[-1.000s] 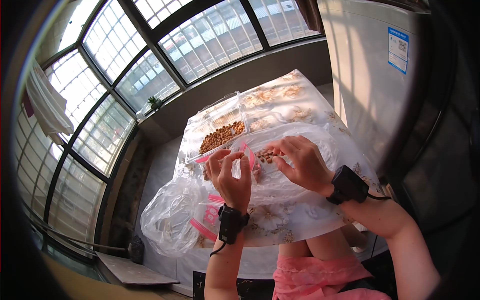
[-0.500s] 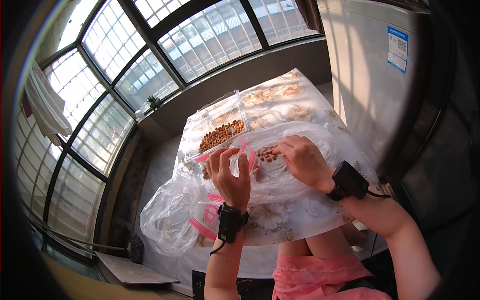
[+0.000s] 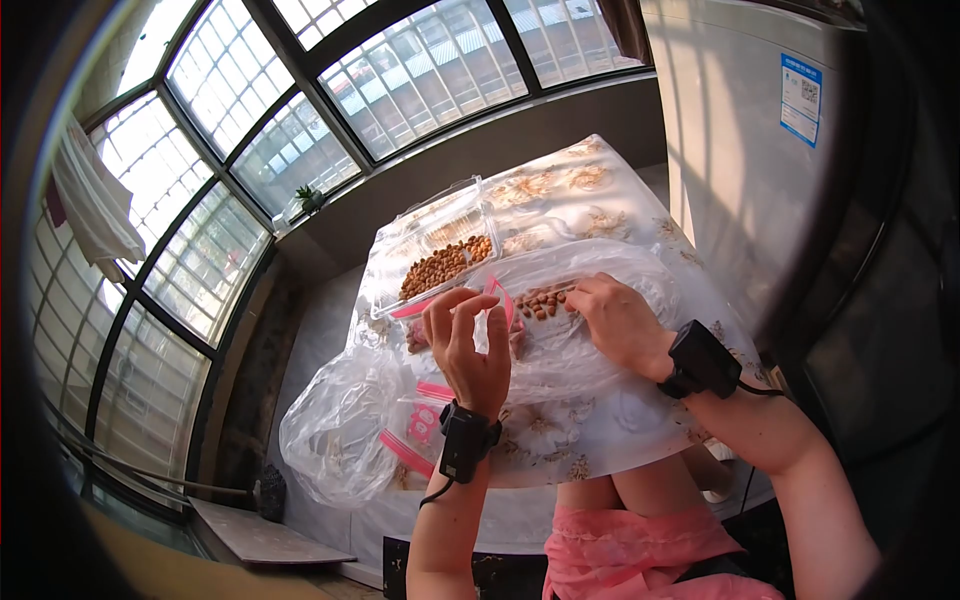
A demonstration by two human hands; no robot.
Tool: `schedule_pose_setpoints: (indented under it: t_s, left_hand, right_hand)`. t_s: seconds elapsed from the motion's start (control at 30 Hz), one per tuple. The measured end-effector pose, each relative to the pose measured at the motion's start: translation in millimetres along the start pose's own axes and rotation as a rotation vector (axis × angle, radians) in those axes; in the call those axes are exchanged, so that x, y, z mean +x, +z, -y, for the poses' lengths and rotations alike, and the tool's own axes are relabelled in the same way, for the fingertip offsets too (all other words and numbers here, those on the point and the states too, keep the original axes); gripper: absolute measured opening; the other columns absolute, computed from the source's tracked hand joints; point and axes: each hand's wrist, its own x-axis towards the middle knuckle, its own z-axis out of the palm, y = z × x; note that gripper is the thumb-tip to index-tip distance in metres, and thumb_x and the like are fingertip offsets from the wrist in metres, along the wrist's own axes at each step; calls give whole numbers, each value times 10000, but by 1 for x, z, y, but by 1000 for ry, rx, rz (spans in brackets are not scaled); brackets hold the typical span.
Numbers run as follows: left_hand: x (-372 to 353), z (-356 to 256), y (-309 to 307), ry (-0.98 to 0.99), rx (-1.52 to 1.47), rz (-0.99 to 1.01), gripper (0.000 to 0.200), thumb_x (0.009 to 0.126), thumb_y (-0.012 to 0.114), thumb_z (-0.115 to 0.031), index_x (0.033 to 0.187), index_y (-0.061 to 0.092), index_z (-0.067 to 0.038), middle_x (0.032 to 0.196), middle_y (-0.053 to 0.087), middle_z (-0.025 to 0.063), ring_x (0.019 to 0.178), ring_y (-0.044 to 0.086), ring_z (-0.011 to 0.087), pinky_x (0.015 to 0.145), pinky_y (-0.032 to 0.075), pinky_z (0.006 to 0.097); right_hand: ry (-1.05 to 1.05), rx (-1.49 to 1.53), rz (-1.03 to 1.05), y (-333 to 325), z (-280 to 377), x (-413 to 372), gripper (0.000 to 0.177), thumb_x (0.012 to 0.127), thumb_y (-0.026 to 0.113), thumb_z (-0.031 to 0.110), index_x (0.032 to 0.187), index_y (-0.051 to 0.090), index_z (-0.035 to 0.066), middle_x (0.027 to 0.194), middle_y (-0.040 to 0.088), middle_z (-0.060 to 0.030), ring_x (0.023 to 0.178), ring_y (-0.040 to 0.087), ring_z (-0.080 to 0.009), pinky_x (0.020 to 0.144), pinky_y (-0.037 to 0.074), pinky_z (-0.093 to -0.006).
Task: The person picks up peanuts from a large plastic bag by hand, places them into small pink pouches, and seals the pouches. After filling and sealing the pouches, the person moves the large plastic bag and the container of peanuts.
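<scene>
My left hand is raised with its fingers curled at the mouth of a clear zip bag with a pink edge, and seems to grip its rim; the exact contact is partly hidden. Pinkish contents show low in the bag on both sides of the hand. To the right, my right hand reaches over a spread white plastic bag. Its fingertips are bent together beside a small group of brown nuts; anything between them is too small to make out.
Behind my left hand stands a clear plastic box with many brown nuts. A crumpled plastic bag and another pink-edged zip bag lie at the front left. The flowered tablecloth covers the table; a white cabinet-like appliance stands right.
My right hand's fingertips have drawn slightly to the right, showing more of the nuts. My left index fingertip has come closer to the thumb. The view has shifted slightly.
</scene>
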Motion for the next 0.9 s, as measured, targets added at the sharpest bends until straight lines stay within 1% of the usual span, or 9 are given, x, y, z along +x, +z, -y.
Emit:
schedule_pose_setpoints:
  t_s: [0.13, 0.37, 0.5, 0.6, 0.67, 0.73, 0.77, 0.83, 0.9]
  left_hand:
    - [0, -1, 0, 12, 8, -4, 89, 877, 721, -72, 965, 707, -76, 1045, 648, 99, 1039, 579, 295, 939, 447, 432]
    - [0, -2, 0, 20, 1, 12, 98, 865, 736, -62, 957, 706, -75, 1049, 651, 98, 1033, 583, 297, 930, 454, 435]
    - [0, -4, 0, 23, 4, 13, 74, 875, 717, -73, 948, 715, -81, 1045, 650, 95, 1028, 602, 275, 944, 444, 414]
    - [-1, -2, 0, 43, 23, 27, 96, 857, 755, -94, 946, 719, -99, 1057, 650, 88, 1028, 600, 269, 947, 436, 415]
    - [-1, -3, 1, 49, 32, 46, 171, 795, 821, -115, 931, 717, -118, 1091, 641, 74, 1047, 581, 295, 945, 452, 453]
    - [-2, -4, 0, 77, 49, 67, 197, 771, 849, -150, 922, 723, -137, 1115, 632, 63, 1076, 570, 296, 960, 441, 460]
    - [-2, -5, -1, 105, 65, 89, 225, 748, 876, -184, 914, 728, -157, 1139, 622, 51, 1106, 560, 297, 975, 430, 466]
    - [-3, -5, -1, 130, 72, 111, 246, 729, 891, -226, 909, 734, -171, 1155, 614, 43, 1138, 545, 300, 991, 417, 472]
    - [-4, -4, 0, 148, 67, 154, 286, 702, 903, -312, 926, 759, -210, 1182, 596, 28, 1200, 513, 312, 1016, 390, 480]
  right_hand:
    - [6, -8, 13, -2, 1, 1, 190, 770, 594, -71, 900, 697, 22, 929, 671, -145, 977, 655, -328, 850, 562, -402]
    - [34, 1, -6, -4, 1, 1, 167, 790, 602, -50, 906, 704, 14, 925, 686, -166, 964, 672, -344, 867, 559, -410]
    - [69, 19, -1, -2, -1, 0, 178, 794, 639, -12, 962, 690, 18, 930, 699, -158, 946, 667, -356, 870, 543, -439]
    - [83, 30, 2, -6, 4, 3, 197, 791, 640, -9, 982, 682, 10, 908, 694, -157, 902, 673, -353, 852, 548, -432]
    - [100, 47, 10, -14, 10, 6, 212, 789, 641, -7, 997, 679, 4, 894, 690, -156, 869, 677, -350, 830, 554, -421]
    - [156, 247, 28, -22, 17, 11, 273, 788, 663, -1, 1060, 682, -1, 892, 696, -148, 830, 696, -317, 794, 571, -385]
    - [155, 247, 28, -23, 19, 12, 273, 788, 663, -1, 1060, 682, -1, 892, 696, -148, 830, 696, -317, 794, 571, -385]
    - [80, 431, -85, -23, 24, 13, 260, 797, 689, 35, 1052, 664, -10, 863, 697, -152, 818, 708, -319, 769, 573, -388]
    - [73, 505, -92, -24, 28, 14, 289, 805, 706, 35, 1087, 667, -14, 894, 712, -156, 842, 724, -298, 781, 579, -370]
